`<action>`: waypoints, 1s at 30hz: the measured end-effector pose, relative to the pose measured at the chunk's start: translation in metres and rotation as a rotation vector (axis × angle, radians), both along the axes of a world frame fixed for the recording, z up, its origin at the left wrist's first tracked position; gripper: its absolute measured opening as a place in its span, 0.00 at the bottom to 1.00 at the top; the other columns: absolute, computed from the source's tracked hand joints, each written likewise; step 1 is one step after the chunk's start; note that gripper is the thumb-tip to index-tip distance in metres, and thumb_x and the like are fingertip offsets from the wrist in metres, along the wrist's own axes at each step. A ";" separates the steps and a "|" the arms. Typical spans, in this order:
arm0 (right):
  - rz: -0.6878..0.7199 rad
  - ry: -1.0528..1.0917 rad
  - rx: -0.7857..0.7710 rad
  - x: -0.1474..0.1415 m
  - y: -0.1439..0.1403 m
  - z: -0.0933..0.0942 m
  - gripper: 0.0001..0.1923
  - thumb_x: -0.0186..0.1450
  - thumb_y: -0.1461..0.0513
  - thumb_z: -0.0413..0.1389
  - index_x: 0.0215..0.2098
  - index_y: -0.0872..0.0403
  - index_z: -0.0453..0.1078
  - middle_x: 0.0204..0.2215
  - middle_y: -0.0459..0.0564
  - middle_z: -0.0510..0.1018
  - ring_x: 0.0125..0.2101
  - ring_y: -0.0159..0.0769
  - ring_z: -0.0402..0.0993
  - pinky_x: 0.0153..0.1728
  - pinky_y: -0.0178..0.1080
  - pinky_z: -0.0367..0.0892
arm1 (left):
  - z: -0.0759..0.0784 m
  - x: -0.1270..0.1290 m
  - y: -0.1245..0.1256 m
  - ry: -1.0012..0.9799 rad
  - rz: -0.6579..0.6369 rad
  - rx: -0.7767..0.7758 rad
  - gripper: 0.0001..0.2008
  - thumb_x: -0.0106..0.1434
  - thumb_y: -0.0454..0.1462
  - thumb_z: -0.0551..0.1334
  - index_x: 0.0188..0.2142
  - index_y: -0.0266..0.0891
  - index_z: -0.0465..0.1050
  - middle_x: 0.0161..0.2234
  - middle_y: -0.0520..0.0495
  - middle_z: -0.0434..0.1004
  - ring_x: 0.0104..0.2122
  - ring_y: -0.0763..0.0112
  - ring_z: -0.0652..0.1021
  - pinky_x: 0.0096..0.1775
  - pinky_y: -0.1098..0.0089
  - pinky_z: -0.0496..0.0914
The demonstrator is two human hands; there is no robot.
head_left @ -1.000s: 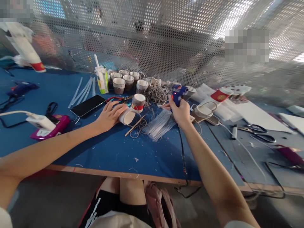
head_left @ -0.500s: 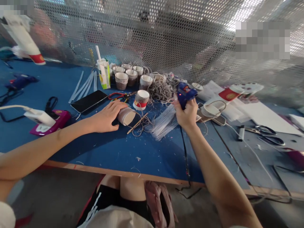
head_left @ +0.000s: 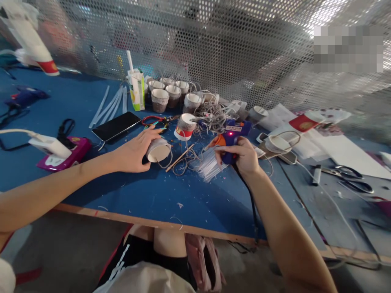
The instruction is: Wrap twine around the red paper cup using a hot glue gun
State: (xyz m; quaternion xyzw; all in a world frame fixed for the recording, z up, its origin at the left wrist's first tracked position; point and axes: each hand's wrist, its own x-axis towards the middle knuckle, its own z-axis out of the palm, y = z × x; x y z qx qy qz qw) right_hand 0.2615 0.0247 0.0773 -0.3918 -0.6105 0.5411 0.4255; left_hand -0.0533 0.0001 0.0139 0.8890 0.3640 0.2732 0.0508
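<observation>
My left hand (head_left: pixel 134 149) is wrapped around the back of a paper cup (head_left: pixel 159 152) lying on its side, its open mouth towards me and grey cord trailing from it. My right hand (head_left: pixel 247 156) grips a blue glue gun (head_left: pixel 238 128) by its handle, a red light lit on its body and the nozzle pointing left. Under the nozzle lies a bundle of clear glue sticks (head_left: pixel 210 165). A red-banded cup (head_left: pixel 185 127), partly wrapped in grey cord, stands behind the tilted cup. A thin wooden stick (head_left: pixel 179 158) and loose cord lie between my hands.
Several cord-wrapped cups (head_left: pixel 159 101) and a tangle of grey cord (head_left: pixel 214 114) stand along the perforated metal screen. A phone (head_left: pixel 116 126), a magenta power strip (head_left: pixel 77 151) and a drink carton (head_left: pixel 138 90) are left; scissors (head_left: pixel 345 171) lie right. The gun's black cable (head_left: pixel 252 199) crosses the table's front edge.
My right hand has lifted the glue gun and turned it, so its nozzle now points left towards the cup. My left hand has tilted the cup slightly, with its mouth facing me more.
</observation>
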 end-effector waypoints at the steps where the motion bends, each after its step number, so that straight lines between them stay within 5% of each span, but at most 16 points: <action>1: -0.005 0.009 -0.007 -0.001 -0.001 0.000 0.08 0.49 0.61 0.60 0.28 0.55 0.71 0.18 0.47 0.76 0.10 0.32 0.64 0.10 0.37 0.60 | -0.002 0.000 -0.001 -0.004 0.001 -0.009 0.39 0.52 0.33 0.66 0.61 0.40 0.52 0.65 0.31 0.56 0.68 0.41 0.57 0.62 0.42 0.62; 5: 0.021 0.023 -0.099 -0.006 -0.002 -0.003 0.09 0.49 0.57 0.58 0.25 0.54 0.70 0.10 0.43 0.65 0.07 0.31 0.56 0.06 0.36 0.50 | -0.007 0.001 0.001 -0.013 0.008 0.014 0.40 0.54 0.39 0.67 0.63 0.41 0.51 0.63 0.33 0.60 0.65 0.43 0.61 0.61 0.43 0.64; 9: 0.006 0.077 -0.166 -0.011 -0.002 -0.010 0.10 0.49 0.54 0.55 0.24 0.52 0.68 0.09 0.41 0.60 0.06 0.29 0.49 0.06 0.35 0.44 | -0.006 0.004 0.002 -0.139 0.113 0.202 0.37 0.55 0.40 0.69 0.61 0.44 0.55 0.54 0.38 0.67 0.55 0.51 0.71 0.55 0.47 0.70; 15: -0.036 0.190 -0.226 -0.012 -0.004 -0.013 0.08 0.50 0.59 0.53 0.28 0.52 0.68 0.19 0.47 0.71 0.09 0.25 0.41 0.07 0.34 0.38 | 0.005 0.008 -0.006 -0.329 0.129 0.643 0.41 0.52 0.45 0.74 0.60 0.44 0.57 0.47 0.40 0.65 0.47 0.59 0.72 0.45 0.57 0.75; 23: -0.029 0.128 -0.220 -0.014 -0.004 -0.013 0.07 0.51 0.57 0.52 0.28 0.51 0.66 0.20 0.46 0.68 0.11 0.25 0.41 0.08 0.34 0.37 | 0.008 0.014 -0.013 -0.392 0.146 0.645 0.38 0.55 0.51 0.70 0.61 0.45 0.58 0.45 0.41 0.65 0.44 0.62 0.73 0.39 0.61 0.76; 30: -0.065 0.081 -0.199 -0.019 -0.006 -0.012 0.10 0.50 0.55 0.50 0.29 0.50 0.65 0.19 0.43 0.64 0.10 0.24 0.39 0.08 0.34 0.35 | 0.007 0.013 -0.015 -0.429 0.186 0.561 0.40 0.51 0.48 0.73 0.59 0.45 0.60 0.44 0.42 0.66 0.44 0.59 0.73 0.44 0.56 0.76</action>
